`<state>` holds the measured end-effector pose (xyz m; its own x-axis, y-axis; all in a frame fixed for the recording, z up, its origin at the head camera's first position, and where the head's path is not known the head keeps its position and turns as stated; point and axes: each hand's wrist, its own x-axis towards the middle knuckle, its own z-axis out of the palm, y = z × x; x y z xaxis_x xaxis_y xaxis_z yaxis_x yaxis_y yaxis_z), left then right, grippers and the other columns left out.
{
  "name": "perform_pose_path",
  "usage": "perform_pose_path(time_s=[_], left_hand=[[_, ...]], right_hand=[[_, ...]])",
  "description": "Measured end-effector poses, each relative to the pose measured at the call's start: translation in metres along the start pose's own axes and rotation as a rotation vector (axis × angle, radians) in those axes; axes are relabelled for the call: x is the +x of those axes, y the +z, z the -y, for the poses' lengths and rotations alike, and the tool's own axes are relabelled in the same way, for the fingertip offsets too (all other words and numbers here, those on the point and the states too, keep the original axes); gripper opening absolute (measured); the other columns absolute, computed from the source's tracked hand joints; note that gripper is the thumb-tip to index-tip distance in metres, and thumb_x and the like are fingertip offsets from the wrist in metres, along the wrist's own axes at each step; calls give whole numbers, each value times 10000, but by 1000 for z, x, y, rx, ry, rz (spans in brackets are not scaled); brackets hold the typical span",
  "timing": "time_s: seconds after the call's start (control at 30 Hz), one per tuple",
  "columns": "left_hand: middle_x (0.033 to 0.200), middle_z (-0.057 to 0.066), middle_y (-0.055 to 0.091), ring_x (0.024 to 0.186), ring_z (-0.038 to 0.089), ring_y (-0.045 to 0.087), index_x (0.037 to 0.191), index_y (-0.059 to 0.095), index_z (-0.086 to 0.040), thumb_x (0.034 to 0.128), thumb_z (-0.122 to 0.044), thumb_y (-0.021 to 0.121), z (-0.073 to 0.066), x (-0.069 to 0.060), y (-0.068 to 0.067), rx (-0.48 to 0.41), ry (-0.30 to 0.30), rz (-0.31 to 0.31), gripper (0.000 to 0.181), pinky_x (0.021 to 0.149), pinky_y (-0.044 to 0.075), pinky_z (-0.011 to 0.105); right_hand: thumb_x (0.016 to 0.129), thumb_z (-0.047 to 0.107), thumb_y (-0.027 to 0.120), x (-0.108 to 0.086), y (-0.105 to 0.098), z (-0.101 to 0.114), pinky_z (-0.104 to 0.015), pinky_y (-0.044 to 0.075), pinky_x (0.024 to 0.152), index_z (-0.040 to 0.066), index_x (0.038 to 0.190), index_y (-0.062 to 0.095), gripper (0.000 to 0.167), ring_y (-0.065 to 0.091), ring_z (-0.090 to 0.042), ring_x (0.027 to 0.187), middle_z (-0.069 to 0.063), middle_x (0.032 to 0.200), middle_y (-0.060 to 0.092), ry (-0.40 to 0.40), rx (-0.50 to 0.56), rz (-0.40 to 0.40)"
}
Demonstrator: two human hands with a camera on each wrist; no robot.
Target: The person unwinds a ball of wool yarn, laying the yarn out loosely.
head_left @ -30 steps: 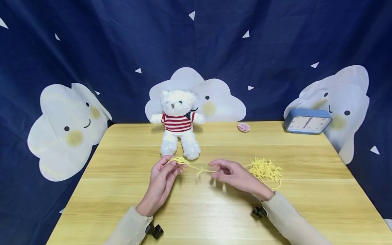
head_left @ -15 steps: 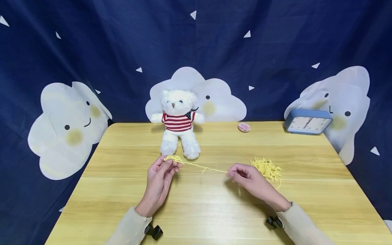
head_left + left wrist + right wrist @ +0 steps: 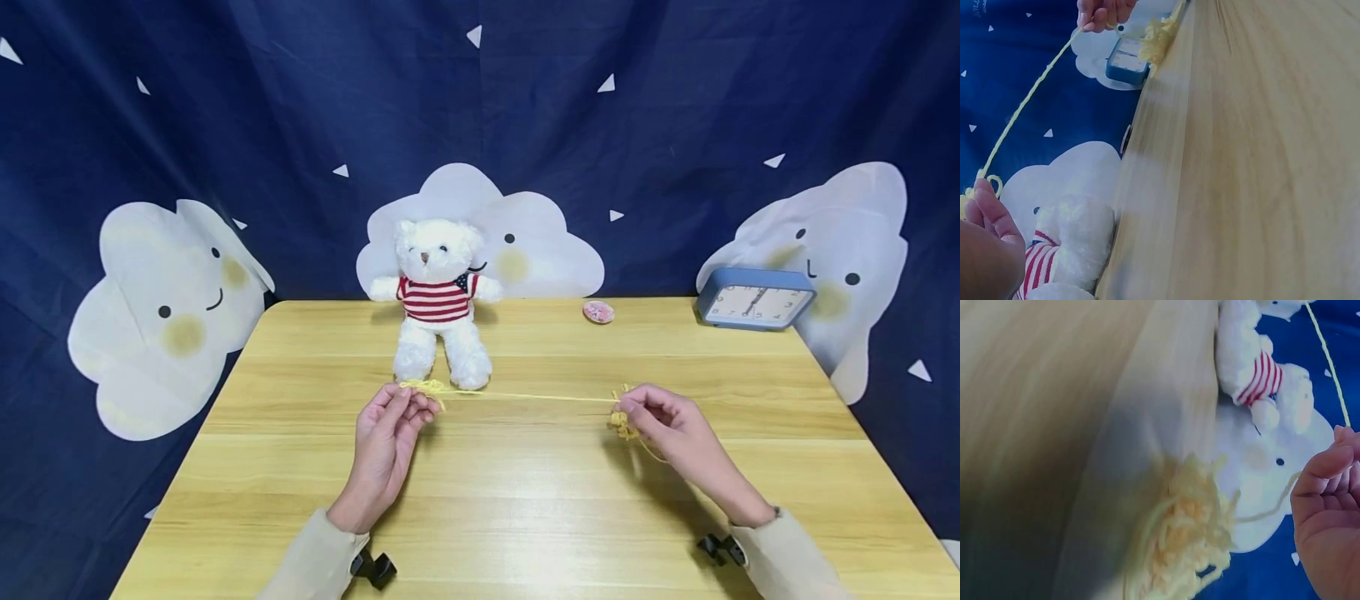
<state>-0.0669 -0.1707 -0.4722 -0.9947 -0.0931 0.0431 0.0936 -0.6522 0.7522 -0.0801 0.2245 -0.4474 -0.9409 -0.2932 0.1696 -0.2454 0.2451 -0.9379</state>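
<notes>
A small yellow yarn bundle point(image 3: 424, 387) sits between the thumb and fingers of my left hand point(image 3: 386, 450), held up in front of the teddy bear's feet. From it a taut yarn strand point(image 3: 540, 397) runs across to my right hand point(image 3: 675, 429), which pinches it between thumb and fingertips. Behind and below the right hand lies a loose yarn pile point(image 3: 1179, 537) on the table, partly covered by that hand in the head view. Another length of yarn links the pile to the right hand in the right wrist view.
The white teddy bear point(image 3: 437, 300) in a striped shirt sits at the table's back. A small pink round item point(image 3: 598, 312) and a blue clock point(image 3: 756, 298) lie farther right along the back edge of the wooden table point(image 3: 495, 517). A dark blue curtain point(image 3: 525, 100) hangs behind.
My right hand has moved right, over the yarn pile, drawing the strand longer and straight. My left hand has shifted slightly left, still holding the yarn bundle.
</notes>
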Motion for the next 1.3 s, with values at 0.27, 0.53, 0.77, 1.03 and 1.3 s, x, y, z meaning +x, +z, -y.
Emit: perform_pose_path(time_s=[0.27,0.53,0.77,1.03,1.3], left_hand=[[933,110,683,887,260,722,1018,631,-23,1136,-27,549,-2,0,1,-7,10,-4,144,804,616,294],[1134,116,681,994,247,667,993,616,-18,1141,4,476,-5,1,0,-45,31,15,206,787,583,284],[1279,235,688,1020,300,698,947,536,-8,1168,-21,340,-9,3,-1,-85,13,137,295,789,578,274],[1190,189,703,1082,265,679,1022,530,-12,1152,-15,382,-8,4,3,-111,3,143,197,903,606,306],[1179,103,678,925,140,709,1230,600,-20,978,215,612,-5,4,7,59,3,-19,345,822,631,224]], right_hand=[[1118,50,607,-3,-13,3,-349,424,469,-59,1095,691,139,502,-258,624,-62,754,567,10,-42,-57],[1104,2,601,-2,-9,1,-344,414,446,-47,1083,699,112,482,-261,604,-139,737,554,-25,-28,-22],[1106,13,604,-2,-6,3,-329,414,451,-49,1086,701,117,492,-210,604,-83,731,561,-25,-31,-17],[1103,19,615,-3,-10,2,-323,439,463,-63,1104,698,117,529,-231,625,-124,762,598,-9,-49,-45],[1113,41,606,-9,-25,-2,-341,473,500,-97,1118,692,162,552,-211,650,-118,764,606,41,-66,-128]])
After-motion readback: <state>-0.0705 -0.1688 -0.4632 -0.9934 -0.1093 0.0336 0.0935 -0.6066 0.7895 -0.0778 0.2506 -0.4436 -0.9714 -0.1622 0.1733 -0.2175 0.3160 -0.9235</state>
